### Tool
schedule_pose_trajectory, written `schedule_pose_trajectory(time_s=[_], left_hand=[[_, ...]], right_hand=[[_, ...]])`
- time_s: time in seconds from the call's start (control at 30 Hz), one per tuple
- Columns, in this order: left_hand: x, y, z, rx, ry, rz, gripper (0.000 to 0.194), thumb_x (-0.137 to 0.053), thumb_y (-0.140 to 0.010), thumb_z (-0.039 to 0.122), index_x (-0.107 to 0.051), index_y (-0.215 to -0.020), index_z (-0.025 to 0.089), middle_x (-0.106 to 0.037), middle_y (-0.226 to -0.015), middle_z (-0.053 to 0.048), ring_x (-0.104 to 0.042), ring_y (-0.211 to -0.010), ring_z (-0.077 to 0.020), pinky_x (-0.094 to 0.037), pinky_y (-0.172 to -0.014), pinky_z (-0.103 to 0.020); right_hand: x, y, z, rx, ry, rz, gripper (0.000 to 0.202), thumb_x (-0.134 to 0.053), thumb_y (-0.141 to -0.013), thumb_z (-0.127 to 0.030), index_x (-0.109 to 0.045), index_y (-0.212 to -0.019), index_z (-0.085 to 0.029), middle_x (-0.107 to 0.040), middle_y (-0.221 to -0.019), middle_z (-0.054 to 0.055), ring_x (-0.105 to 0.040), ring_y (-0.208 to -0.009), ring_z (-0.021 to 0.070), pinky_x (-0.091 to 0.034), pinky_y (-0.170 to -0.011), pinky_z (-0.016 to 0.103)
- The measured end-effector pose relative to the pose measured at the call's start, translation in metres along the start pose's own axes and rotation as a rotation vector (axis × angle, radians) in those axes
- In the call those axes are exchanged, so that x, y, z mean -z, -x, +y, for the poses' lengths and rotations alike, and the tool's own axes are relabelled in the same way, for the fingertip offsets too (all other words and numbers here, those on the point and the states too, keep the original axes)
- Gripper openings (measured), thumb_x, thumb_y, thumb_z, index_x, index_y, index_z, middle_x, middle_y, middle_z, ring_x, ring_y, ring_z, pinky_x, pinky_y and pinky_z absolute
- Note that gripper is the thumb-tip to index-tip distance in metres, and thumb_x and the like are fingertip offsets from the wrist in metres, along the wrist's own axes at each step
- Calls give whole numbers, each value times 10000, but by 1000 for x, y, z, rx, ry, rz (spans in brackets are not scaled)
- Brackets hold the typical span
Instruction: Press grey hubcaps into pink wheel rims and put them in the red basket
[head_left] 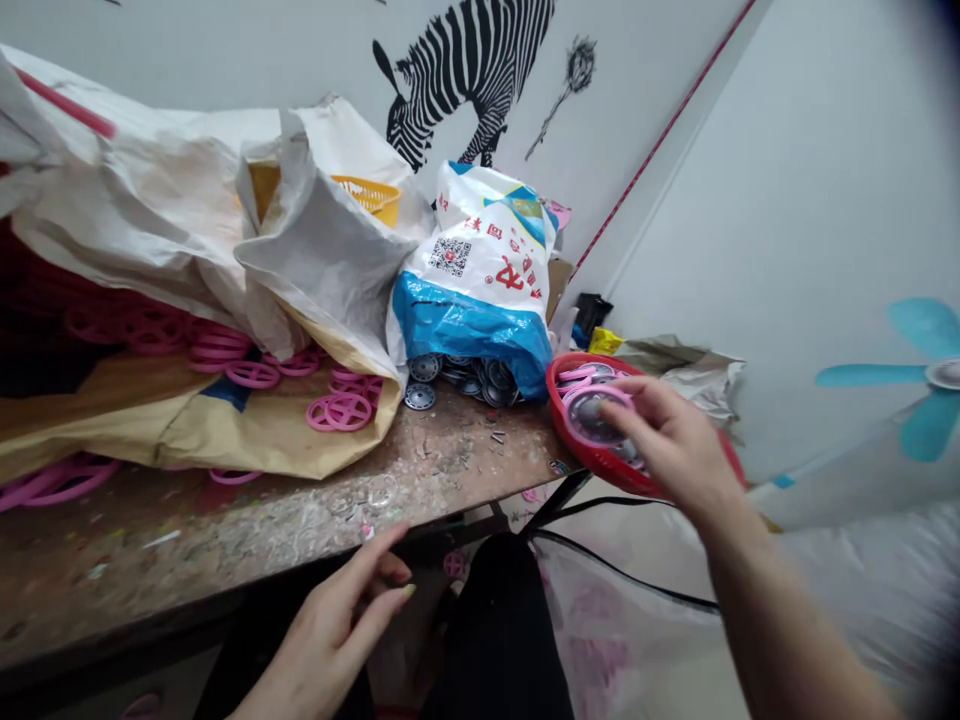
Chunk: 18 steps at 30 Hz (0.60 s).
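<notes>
My right hand [671, 440] is over the red basket [581, 450], thumb and fingers closed on a toy wheel with a pink rim and a grey centre [592, 415]. More pink and grey wheel pieces lie beneath it in the basket. My left hand [341, 620] hangs just off the table's front edge, above my lap. Its fingers are half bent and apart, with nothing seen between them. Grey hubcap discs [487, 380] spill from the mouth of a blue and white plastic sack [480, 310]. Pink spoked rings [341, 410] lie in a paper-lined sack at left.
The worn wooden table [450, 450] carries small scraps. A white woven sack [315, 240] stands behind the pink rings, with a yellow basket [375, 200] inside its folds. At right is a blue-bladed fan [930, 375]. A clear plastic bag [600, 620] sits on the floor.
</notes>
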<state>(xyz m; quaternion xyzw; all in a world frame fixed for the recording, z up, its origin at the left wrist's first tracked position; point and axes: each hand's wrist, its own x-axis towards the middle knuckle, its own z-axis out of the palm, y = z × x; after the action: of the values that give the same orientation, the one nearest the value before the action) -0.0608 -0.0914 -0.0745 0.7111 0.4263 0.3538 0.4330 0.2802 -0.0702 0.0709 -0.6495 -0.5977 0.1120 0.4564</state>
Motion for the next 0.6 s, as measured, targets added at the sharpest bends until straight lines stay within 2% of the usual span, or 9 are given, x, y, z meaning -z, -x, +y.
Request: schedule_pose_trajectory(time_s=[0.13, 0.23, 0.33, 0.4, 0.5, 0.6], left_hand=[[30, 2, -6, -57, -172, 132, 365, -601, -890, 442, -719, -1197, 283, -792, -992, -33, -766, -888, -210, -610, -777, -232], [54, 7, -17, -79, -252, 224, 372, -617, -871, 492, -733, -1170, 303, -783, -1111, -24, -765, -958, -233, -620, -765, -236], [75, 12, -27, -113, -370, 298, 382, -584, -883, 529, -731, -1163, 315, -781, -1118, -18, -772, -926, -246, -636, -733, -273], [87, 15, -29, -133, -472, 337, 389, -557, -895, 547, -734, -1144, 307, -782, -1110, -26, -768, -931, -258, -635, -785, -322], [102, 16, -24, -163, -609, 415, 395, -516, -925, 541, -733, -1104, 263, -782, -1088, -55, -752, -939, -264, -607, -870, -377], [114, 16, -18, -203, -746, 491, 377, -471, -968, 470, -720, -1060, 202, -770, -1012, -89, -719, -926, -261, -577, -863, -392]], right_hand=[[51, -56, 51, -92, 298, 229, 414, -632, -827, -499, -689, -1096, -189, -725, -824, 50, -670, -741, 219, -498, -646, 312], [70, -75, 85, -185, 574, 212, 428, -560, -857, -470, -705, -1130, -173, -745, -899, 92, -683, -797, 247, -491, -656, 323], [73, -79, 107, -229, 703, 79, 376, -581, -850, -425, -752, -1090, -190, -759, -991, 129, -689, -894, 296, -484, -739, 365], [70, -79, 116, -247, 754, 18, 368, -585, -869, -404, -765, -1105, -187, -751, -1077, 171, -681, -981, 329, -467, -814, 401], [68, -77, 120, -288, 784, -25, 385, -541, -935, -353, -742, -1188, -143, -697, -1207, 255, -666, -1083, 346, -431, -892, 443], [69, -63, 116, -301, 770, -20, 355, -513, -980, -295, -724, -1211, -127, -652, -1255, 310, -675, -1085, 329, -431, -888, 474]])
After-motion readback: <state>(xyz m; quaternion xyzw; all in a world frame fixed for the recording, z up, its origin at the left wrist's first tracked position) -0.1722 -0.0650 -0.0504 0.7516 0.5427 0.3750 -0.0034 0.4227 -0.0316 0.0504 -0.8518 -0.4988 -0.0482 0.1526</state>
